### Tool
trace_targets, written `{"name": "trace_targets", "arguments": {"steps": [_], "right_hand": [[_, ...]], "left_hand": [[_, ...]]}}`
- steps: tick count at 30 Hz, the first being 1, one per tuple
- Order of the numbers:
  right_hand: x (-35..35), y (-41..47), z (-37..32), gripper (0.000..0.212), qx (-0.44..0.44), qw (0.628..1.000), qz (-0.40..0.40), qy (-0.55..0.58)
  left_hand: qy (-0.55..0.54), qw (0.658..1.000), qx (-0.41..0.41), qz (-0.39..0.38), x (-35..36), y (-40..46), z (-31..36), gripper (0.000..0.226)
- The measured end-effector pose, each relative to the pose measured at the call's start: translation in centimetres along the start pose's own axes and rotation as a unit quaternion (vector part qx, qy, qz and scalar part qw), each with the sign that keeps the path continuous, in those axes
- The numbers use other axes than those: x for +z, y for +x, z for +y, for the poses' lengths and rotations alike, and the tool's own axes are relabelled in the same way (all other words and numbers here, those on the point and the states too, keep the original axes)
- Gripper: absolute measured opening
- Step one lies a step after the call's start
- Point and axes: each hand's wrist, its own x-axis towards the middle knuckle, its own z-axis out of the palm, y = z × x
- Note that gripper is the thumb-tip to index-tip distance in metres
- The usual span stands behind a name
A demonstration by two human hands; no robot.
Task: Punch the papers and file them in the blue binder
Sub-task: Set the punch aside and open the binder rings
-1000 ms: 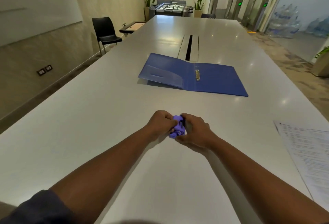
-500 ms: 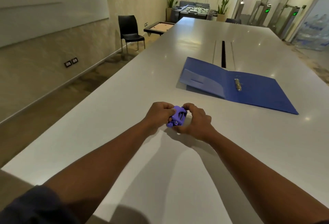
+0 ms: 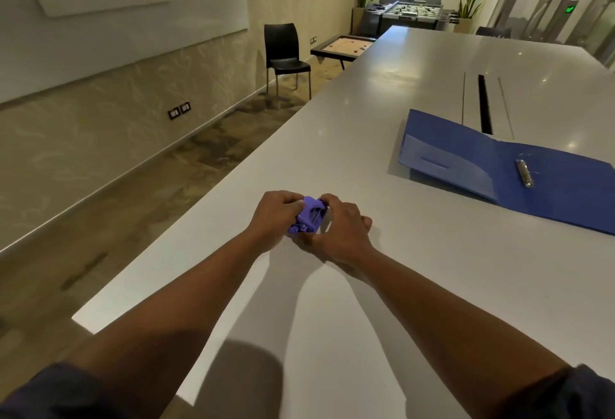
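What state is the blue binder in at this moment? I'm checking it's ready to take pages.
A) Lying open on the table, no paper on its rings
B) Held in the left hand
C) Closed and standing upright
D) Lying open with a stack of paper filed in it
A: the blue binder lies open on the table, its ring mechanism bare, while both hands hold the purple hole punch.

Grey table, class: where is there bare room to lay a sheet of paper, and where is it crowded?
Free: the grey table between the hands and the open blue ring binder, and the near stretch between the forearms. Also beyond the binder, either side of the dark cable slot. Crowded: where the left hand and right hand grip the small purple hole punch.
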Motion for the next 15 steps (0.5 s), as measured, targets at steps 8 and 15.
{"name": "trace_targets", "arguments": {"steps": [8, 15], "right_hand": [[1.5, 0.7, 0.2, 0.083, 0.003, 0.999, -0.028, -0.02], [1.3, 0.7, 0.2, 0.092, 0.009, 0.997, -0.047, -0.054]], "left_hand": [[-0.026, 0.999, -0.017, 0.005, -0.8, 1.5, -2.3, 0.023], [-0.032, 0.999, -0.009, 0.011, -0.9, 1.5, -2.7, 0.021]]}}
